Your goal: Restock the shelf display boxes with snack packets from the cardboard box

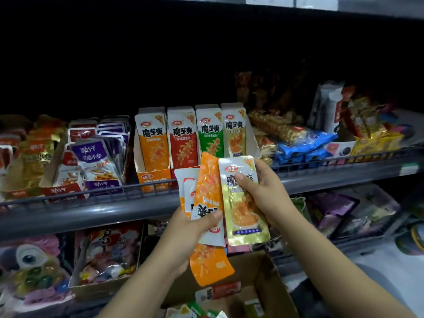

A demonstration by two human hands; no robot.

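Down by the cardboard box (pixel 263 283), left grip (pixel 195 228) clutched orange packets (pixel 207 196), right grip (pixel 257 187) pinched a yellow packet (pixel 243 216); best matched to the yellow display box (pixel 234 131).

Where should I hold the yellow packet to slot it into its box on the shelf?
Keep the right hand on the yellow packet near its upper half, gripping from the right edge. It is flat and upright, so the bottom stays free to drop into the yellow box.

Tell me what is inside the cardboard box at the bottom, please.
The cardboard box holds loose snack packets, red, green and white ones. The forearms and the orange packets that the left hand grips cover the rest.
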